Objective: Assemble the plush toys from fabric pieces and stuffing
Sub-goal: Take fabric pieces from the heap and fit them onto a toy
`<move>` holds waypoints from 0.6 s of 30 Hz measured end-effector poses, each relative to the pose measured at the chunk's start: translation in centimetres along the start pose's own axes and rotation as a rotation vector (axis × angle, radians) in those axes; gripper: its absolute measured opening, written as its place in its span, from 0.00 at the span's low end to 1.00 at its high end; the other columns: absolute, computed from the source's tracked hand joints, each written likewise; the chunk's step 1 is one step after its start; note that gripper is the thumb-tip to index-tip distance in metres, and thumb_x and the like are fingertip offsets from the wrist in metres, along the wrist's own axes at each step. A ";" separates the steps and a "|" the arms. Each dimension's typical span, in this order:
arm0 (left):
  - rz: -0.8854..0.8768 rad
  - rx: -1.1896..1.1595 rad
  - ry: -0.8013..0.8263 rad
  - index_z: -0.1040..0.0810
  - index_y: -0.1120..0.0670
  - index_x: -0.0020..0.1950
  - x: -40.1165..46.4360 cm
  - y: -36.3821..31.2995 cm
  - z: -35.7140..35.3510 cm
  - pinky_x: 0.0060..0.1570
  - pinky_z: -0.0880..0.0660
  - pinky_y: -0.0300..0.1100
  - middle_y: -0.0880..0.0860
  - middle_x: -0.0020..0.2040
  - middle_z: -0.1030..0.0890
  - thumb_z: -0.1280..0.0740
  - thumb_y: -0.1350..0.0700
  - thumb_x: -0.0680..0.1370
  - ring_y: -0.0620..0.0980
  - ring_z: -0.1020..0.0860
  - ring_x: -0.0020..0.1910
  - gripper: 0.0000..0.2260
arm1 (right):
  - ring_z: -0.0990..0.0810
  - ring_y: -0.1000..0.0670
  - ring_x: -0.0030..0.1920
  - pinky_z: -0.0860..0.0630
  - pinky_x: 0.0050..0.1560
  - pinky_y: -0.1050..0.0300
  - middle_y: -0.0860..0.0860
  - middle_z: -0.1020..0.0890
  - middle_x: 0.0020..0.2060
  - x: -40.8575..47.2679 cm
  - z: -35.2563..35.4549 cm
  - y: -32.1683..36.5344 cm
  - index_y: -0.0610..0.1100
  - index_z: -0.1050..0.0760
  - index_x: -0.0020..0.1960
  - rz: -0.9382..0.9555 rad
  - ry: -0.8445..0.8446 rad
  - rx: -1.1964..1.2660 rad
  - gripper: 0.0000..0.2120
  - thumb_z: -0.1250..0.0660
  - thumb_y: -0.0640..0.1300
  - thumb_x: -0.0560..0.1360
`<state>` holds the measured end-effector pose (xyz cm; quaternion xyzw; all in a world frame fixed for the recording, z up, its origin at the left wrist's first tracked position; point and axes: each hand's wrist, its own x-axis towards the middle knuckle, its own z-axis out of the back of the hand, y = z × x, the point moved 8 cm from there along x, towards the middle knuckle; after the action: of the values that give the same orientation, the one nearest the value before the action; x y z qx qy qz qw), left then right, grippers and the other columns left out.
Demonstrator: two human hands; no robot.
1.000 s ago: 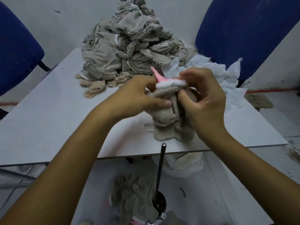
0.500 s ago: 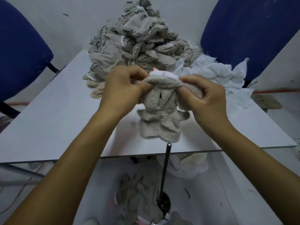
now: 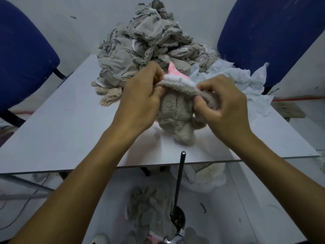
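Fuzzy beige fleece plush skin (image 3: 177,111), matt white table (image 3: 61,124), glossy metal rod (image 3: 179,176).

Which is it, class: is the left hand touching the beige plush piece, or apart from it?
Touching. In the head view the left hand pinches the upper edge of the beige plush piece, its fingers curled into the fabric.

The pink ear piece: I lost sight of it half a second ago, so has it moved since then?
Yes. The pink ear piece has come back up above the plush skin's top edge, standing against the fabric pile behind.
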<state>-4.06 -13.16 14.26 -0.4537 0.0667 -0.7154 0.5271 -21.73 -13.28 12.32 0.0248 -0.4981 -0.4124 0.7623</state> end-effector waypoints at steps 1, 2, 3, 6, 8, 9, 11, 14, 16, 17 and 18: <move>-0.028 0.026 0.009 0.27 0.53 0.48 -0.1 -0.3 0.0 0.36 0.31 0.44 0.45 0.39 0.24 0.33 0.59 0.79 0.48 0.26 0.39 0.03 | 0.28 0.54 0.45 0.33 0.45 0.67 0.53 0.24 0.45 0.1 -0.1 0.0 0.41 0.21 0.50 -0.024 0.016 -0.011 0.07 0.32 0.41 0.73; -0.049 0.038 0.027 0.25 0.54 0.48 -0.2 -0.6 0.0 0.37 0.30 0.44 0.46 0.38 0.24 0.31 0.57 0.78 0.49 0.26 0.39 0.04 | 0.27 0.54 0.44 0.32 0.44 0.65 0.53 0.23 0.44 0.1 -0.5 -0.3 0.42 0.21 0.50 -0.081 0.062 0.007 0.06 0.32 0.40 0.74; -0.068 0.031 0.049 0.23 0.55 0.48 -0.2 -0.8 -0.1 0.38 0.29 0.43 0.47 0.37 0.23 0.28 0.55 0.77 0.48 0.25 0.38 0.06 | 0.26 0.53 0.43 0.30 0.43 0.61 0.52 0.22 0.44 -0.1 -1.0 -0.6 0.42 0.22 0.50 -0.136 0.118 0.030 0.05 0.32 0.39 0.74; -0.104 -0.033 0.123 0.20 0.54 0.45 0.0 -1.6 -0.1 0.41 0.28 0.35 0.43 0.39 0.21 0.23 0.53 0.72 0.41 0.24 0.39 0.09 | 0.26 0.50 0.42 0.29 0.42 0.58 0.50 0.23 0.41 -0.6 -0.5 -0.7 0.41 0.23 0.47 -0.128 0.065 0.004 0.03 0.33 0.39 0.74; -0.074 -0.065 0.143 0.17 0.55 0.46 0.2 -1.2 0.5 0.44 0.24 0.41 0.43 0.41 0.19 0.22 0.54 0.71 0.43 0.21 0.42 0.08 | 0.27 0.49 0.44 0.33 0.42 0.61 0.51 0.25 0.42 -0.7 -0.3 -0.6 0.41 0.23 0.48 -0.102 0.084 -0.034 0.04 0.33 0.39 0.74; -0.066 -0.086 0.120 0.16 0.54 0.47 0.2 -1.0 1.0 0.44 0.23 0.41 0.42 0.42 0.19 0.22 0.55 0.71 0.42 0.21 0.43 0.08 | 0.27 0.48 0.44 0.33 0.43 0.60 0.52 0.25 0.43 -0.7 -0.3 -0.5 0.41 0.23 0.49 -0.102 0.107 -0.026 0.04 0.32 0.38 0.75; -0.098 -0.105 0.052 0.17 0.51 0.47 0.5 -1.3 2.1 0.45 0.24 0.36 0.38 0.43 0.20 0.23 0.55 0.72 0.37 0.22 0.43 0.06 | 0.27 0.48 0.45 0.32 0.44 0.59 0.52 0.26 0.43 -0.5 0.8 0.2 0.40 0.22 0.50 -0.032 0.025 -0.043 0.04 0.33 0.38 0.75; -0.077 -0.087 0.125 0.16 0.50 0.49 0.3 -1.0 1.0 0.46 0.26 0.34 0.43 0.43 0.18 0.25 0.57 0.74 0.37 0.22 0.43 0.05 | 0.29 0.49 0.49 0.35 0.47 0.67 0.49 0.25 0.46 -0.4 1.2 0.3 0.38 0.21 0.52 0.013 0.022 -0.110 0.08 0.34 0.40 0.75; -0.014 -0.133 0.100 0.16 0.51 0.47 -0.1 -0.4 0.6 0.46 0.28 0.32 0.46 0.43 0.18 0.24 0.61 0.72 0.37 0.22 0.42 0.07 | 0.27 0.46 0.50 0.37 0.48 0.71 0.48 0.23 0.48 -0.7 0.3 -0.4 0.38 0.20 0.53 -0.045 0.119 -0.083 0.07 0.31 0.38 0.76; 0.005 -0.154 0.072 0.16 0.51 0.47 -0.1 -0.3 0.5 0.46 0.28 0.31 0.46 0.43 0.18 0.24 0.61 0.72 0.38 0.22 0.42 0.07 | 0.26 0.46 0.49 0.36 0.47 0.71 0.49 0.24 0.47 -0.8 0.4 -0.4 0.38 0.19 0.52 -0.043 0.090 -0.079 0.06 0.30 0.37 0.75; 0.013 -0.161 0.058 0.16 0.52 0.46 -0.1 -0.3 0.3 0.46 0.27 0.32 0.45 0.43 0.19 0.25 0.61 0.73 0.39 0.22 0.43 0.05 | 0.27 0.47 0.48 0.36 0.46 0.70 0.49 0.24 0.45 -0.9 0.8 -0.2 0.38 0.19 0.51 -0.018 0.035 -0.089 0.06 0.30 0.37 0.75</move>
<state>-3.99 -12.81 14.52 -0.4732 0.1420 -0.7171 0.4916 -22.57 -12.53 11.98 0.0023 -0.4656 -0.4405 0.7676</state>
